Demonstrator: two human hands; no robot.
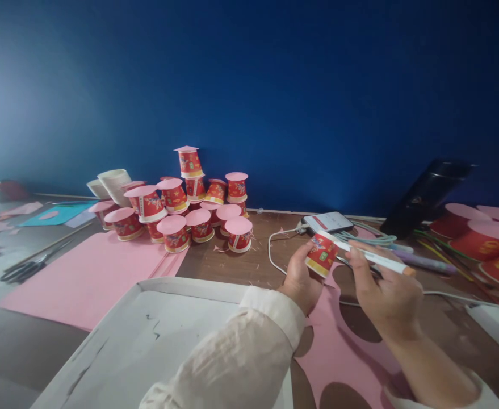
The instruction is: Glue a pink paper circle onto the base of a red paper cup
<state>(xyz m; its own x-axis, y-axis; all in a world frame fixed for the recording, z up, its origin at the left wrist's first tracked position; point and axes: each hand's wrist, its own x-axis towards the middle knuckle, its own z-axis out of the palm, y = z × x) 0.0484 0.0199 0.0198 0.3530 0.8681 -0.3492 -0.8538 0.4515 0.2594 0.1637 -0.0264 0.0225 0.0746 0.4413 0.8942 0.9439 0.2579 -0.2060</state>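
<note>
A red paper cup (321,255) with a coloured print and a yellow band is gripped in my left hand (301,277), its white base turned upward. My right hand (385,289) is closed around a white marker pen (379,259) with an orange end. The pen's other end points at the cup's upper right edge; whether it touches, I cannot tell. Beneath both hands lies a pink paper sheet (338,346) with round holes cut out. Left of them, several upturned red cups topped with pink paper discs (172,225) stand grouped and partly stacked.
A white tray or box lid (181,341) lies in front. Pink sheets (70,272), scissors (30,268) and white cups (115,184) are at left. A phone (328,221) with cables, a dark bottle (419,196) and larger red tubs (479,241) stand right, before a blue wall (275,85).
</note>
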